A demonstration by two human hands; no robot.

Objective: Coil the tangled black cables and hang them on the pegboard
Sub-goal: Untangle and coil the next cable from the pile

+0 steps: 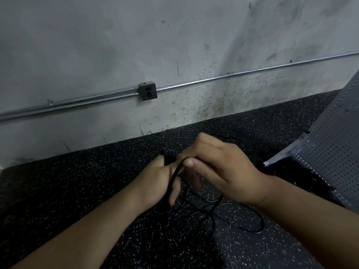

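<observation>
My left hand [159,179] grips a bundle of black cable [170,157], whose loops stick out above my fist. My right hand [215,169] is close beside it, thumb and fingers pinching the same cable near the bundle. From my hands the cable hangs down and trails in loose loops [240,220] over the speckled black floor. More thin black cable lies tangled on the floor under my hands. A grey perforated pegboard panel [326,152] leans at the right edge.
A stained concrete wall [174,45] stands ahead, with a metal conduit [233,74] and an outlet box [148,91] low on it. The speckled rubber floor [77,181] spreads to the left. Dark cable clutter [291,175] lies at the pegboard's foot.
</observation>
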